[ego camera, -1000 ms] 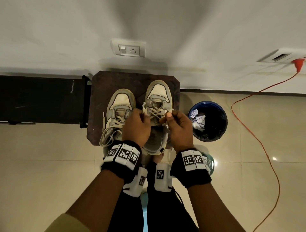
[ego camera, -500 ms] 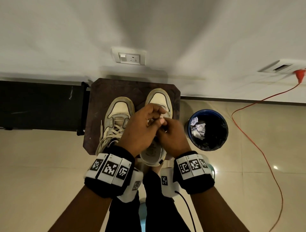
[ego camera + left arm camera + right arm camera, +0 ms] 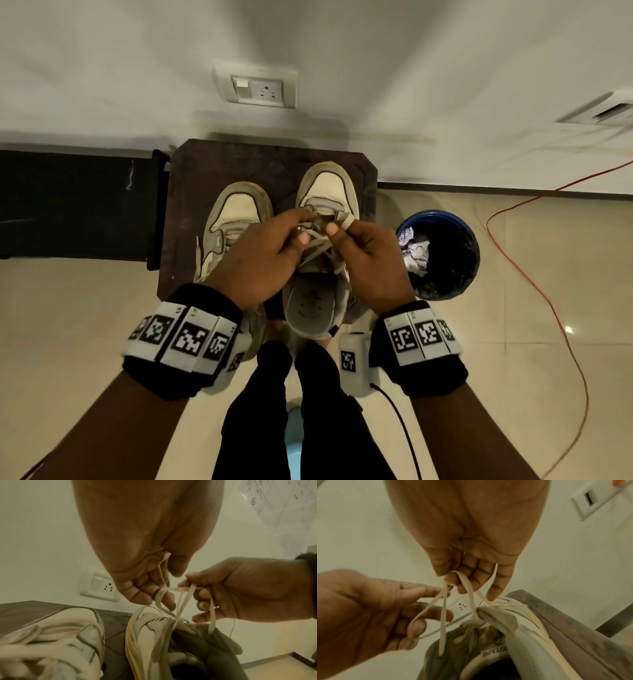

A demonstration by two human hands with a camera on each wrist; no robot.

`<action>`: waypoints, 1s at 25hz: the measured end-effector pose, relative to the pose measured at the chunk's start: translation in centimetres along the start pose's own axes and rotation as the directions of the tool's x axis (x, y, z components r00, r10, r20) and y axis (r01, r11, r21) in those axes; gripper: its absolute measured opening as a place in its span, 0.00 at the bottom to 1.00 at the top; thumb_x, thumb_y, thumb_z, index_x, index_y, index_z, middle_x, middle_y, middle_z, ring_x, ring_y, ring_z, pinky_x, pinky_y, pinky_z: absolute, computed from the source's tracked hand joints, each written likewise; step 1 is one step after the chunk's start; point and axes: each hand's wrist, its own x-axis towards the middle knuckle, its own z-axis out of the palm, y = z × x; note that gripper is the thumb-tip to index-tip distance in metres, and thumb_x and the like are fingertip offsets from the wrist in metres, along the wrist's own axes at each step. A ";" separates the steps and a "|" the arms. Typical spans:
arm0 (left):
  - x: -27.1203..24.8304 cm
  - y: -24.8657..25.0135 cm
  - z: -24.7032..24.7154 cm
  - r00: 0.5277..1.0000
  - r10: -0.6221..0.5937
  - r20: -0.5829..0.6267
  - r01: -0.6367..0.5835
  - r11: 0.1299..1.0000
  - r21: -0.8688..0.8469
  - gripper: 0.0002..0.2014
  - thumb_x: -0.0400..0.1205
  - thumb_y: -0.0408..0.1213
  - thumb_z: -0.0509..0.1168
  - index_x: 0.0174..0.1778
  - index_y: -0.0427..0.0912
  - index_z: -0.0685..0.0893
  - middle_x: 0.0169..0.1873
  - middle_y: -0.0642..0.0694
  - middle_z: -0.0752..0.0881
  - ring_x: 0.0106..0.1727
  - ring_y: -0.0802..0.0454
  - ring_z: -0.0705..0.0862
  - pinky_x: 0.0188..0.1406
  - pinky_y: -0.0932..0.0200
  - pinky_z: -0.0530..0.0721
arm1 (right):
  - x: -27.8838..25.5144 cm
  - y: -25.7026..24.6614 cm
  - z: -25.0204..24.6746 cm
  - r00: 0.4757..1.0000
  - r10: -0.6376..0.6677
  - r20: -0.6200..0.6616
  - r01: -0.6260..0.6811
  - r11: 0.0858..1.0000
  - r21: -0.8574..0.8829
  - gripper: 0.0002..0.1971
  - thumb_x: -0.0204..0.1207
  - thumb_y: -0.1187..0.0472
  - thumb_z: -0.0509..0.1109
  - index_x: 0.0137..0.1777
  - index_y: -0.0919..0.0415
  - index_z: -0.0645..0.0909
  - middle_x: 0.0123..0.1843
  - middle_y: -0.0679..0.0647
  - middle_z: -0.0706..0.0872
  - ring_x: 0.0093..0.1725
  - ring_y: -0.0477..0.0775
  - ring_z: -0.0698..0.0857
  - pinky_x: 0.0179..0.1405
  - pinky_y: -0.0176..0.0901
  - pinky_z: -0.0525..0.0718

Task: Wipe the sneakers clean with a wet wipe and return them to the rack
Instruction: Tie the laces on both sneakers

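Observation:
Two worn cream-and-grey sneakers stand side by side, toes to the wall, on a dark brown stool (image 3: 191, 192). The left sneaker (image 3: 236, 219) (image 3: 56, 635) lies untouched, its laces loose. Both hands work over the right sneaker (image 3: 325, 192) (image 3: 145, 635) (image 3: 513, 626). My left hand (image 3: 270, 250) (image 3: 154, 596) (image 3: 393, 609) has a loop of the cream lace (image 3: 178, 601) (image 3: 443, 608) hooked around its curled fingers. My right hand (image 3: 356, 246) (image 3: 467, 582) (image 3: 205, 595) pinches another loop of the same lace between thumb and fingers. No wet wipe is visible.
A blue bin (image 3: 442, 253) holding crumpled wipes stands right of the stool. A black rack or bench (image 3: 75, 205) runs along the wall on the left. A red cable (image 3: 548, 308) snakes over the tiled floor at right. A wall socket (image 3: 257, 89) sits above the stool.
The hands came together over the right sneaker's tongue, then drew slightly apart, each now holding a lace loop. The camera view has moved closer to the shoes.

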 end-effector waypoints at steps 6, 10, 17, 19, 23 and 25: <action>-0.7 0.0 0.3 0.999 -0.018 0.040 0.015 0.996 0.083 0.03 0.78 0.39 0.71 0.45 0.47 0.90 0.51 0.55 0.85 0.53 0.58 0.84 0.58 0.54 0.82 | -0.2 -0.2 0.1 0.999 0.034 -0.031 -0.031 0.996 0.089 0.08 0.80 0.62 0.69 0.53 0.60 0.88 0.43 0.54 0.91 0.43 0.43 0.89 0.43 0.32 0.84; -0.7 0.5 1.6 0.997 0.071 0.010 -0.072 0.995 0.071 0.04 0.76 0.36 0.73 0.37 0.48 0.91 0.44 0.55 0.89 0.46 0.59 0.86 0.51 0.55 0.84 | -0.2 -0.5 0.2 1.000 0.029 -0.012 -0.028 0.997 0.077 0.08 0.80 0.62 0.68 0.54 0.61 0.88 0.45 0.54 0.91 0.47 0.46 0.89 0.47 0.33 0.85; -1.0 0.3 3.0 0.964 0.039 -0.263 -0.027 0.998 0.050 0.11 0.82 0.36 0.64 0.59 0.50 0.76 0.31 0.49 0.84 0.31 0.53 0.84 0.36 0.49 0.85 | -1.1 -0.9 -0.1 0.999 0.041 -0.026 -0.038 0.994 0.098 0.07 0.78 0.64 0.70 0.40 0.61 0.87 0.34 0.53 0.88 0.35 0.45 0.86 0.36 0.28 0.81; -1.4 0.4 3.3 0.964 0.051 -0.261 -0.055 0.998 -0.009 0.18 0.83 0.35 0.61 0.69 0.51 0.74 0.48 0.47 0.87 0.50 0.55 0.86 0.51 0.50 0.86 | -1.3 -1.0 0.0 0.996 0.052 -0.075 -0.042 0.992 0.123 0.08 0.78 0.65 0.70 0.38 0.57 0.85 0.31 0.48 0.87 0.32 0.42 0.85 0.35 0.28 0.80; -2.0 0.1 3.2 0.901 0.221 -0.372 -0.104 0.945 0.309 0.22 0.82 0.35 0.63 0.73 0.47 0.74 0.77 0.46 0.72 0.81 0.43 0.62 0.78 0.42 0.64 | -1.2 -1.1 0.4 0.984 0.084 -0.154 -0.048 0.973 0.226 0.06 0.76 0.69 0.71 0.39 0.62 0.84 0.30 0.47 0.88 0.34 0.45 0.87 0.35 0.33 0.82; -2.4 0.1 2.8 0.863 0.324 -0.387 -0.082 0.846 0.526 0.18 0.82 0.37 0.63 0.70 0.46 0.77 0.74 0.46 0.77 0.81 0.37 0.63 0.78 0.31 0.59 | -1.2 -1.2 0.6 0.979 0.085 -0.183 -0.038 0.969 0.246 0.07 0.75 0.69 0.71 0.35 0.65 0.83 0.30 0.59 0.86 0.33 0.58 0.86 0.34 0.47 0.85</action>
